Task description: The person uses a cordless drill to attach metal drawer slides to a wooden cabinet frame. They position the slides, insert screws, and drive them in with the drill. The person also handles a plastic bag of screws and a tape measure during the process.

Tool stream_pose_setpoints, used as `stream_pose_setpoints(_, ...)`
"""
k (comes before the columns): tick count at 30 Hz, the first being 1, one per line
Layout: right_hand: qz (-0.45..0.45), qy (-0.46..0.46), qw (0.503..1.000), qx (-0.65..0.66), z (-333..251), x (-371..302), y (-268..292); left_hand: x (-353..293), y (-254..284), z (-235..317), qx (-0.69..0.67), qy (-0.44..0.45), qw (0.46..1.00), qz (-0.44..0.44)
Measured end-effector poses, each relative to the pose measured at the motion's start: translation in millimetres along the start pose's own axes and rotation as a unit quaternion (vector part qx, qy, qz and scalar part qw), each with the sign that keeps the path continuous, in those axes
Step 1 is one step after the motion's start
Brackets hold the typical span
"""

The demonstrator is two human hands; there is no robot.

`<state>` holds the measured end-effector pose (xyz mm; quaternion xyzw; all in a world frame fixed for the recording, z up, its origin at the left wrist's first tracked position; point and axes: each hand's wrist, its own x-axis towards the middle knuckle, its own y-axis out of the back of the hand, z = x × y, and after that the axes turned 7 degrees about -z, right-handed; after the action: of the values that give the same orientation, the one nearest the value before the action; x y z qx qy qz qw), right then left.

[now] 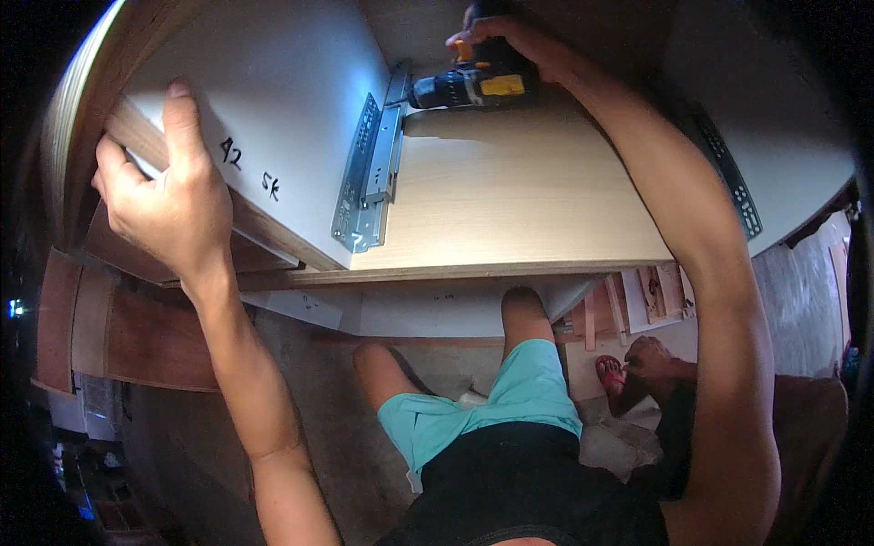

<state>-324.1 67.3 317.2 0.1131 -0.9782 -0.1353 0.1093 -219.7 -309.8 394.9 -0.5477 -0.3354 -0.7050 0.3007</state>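
Observation:
My right hand (510, 41) is wrapped round the grip of a black and yellow cordless drill (473, 88) inside a wooden cabinet. The drill points left, its lit tip close to the far end of a metal drawer slide (375, 173). That slide lies along the foot of the white left side panel (273, 109), beside the pale wood cabinet bottom (519, 196). My left hand (168, 182) grips the front edge of this panel, thumb on the inner face and fingers round the outer side. Whether the drill's bit touches a screw is too small to tell.
A second drawer slide (728, 173) runs along the right side panel (774, 109). Under the cabinet bottom my knees reach into a lower space. Wood strips (637, 305) lie on the floor at right, near another person's hand (651, 358) and a red sandal (610, 373).

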Motion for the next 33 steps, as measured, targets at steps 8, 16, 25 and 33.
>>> stream_pose_setpoints(8, 0.024, 0.153, 0.981, -0.114, -32, -97, -18, -71, 47, 28, -0.296, -0.095, 0.950, -0.024)
stream_pose_setpoints(16, 0.159, 0.217, 0.845, -0.462, -59, -216, -98, -150, 93, 46, -0.392, 0.077, 0.824, -0.402)
stream_pose_setpoints(25, 0.254, 0.212, 0.708, -0.624, -82, -328, -230, -185, 105, 57, -0.792, 0.380, 0.158, -0.451)
stream_pose_setpoints(33, 0.363, 0.155, 0.623, -0.676, -77, -359, -258, -215, 140, 87, -0.675, 0.136, 0.487, -0.537)
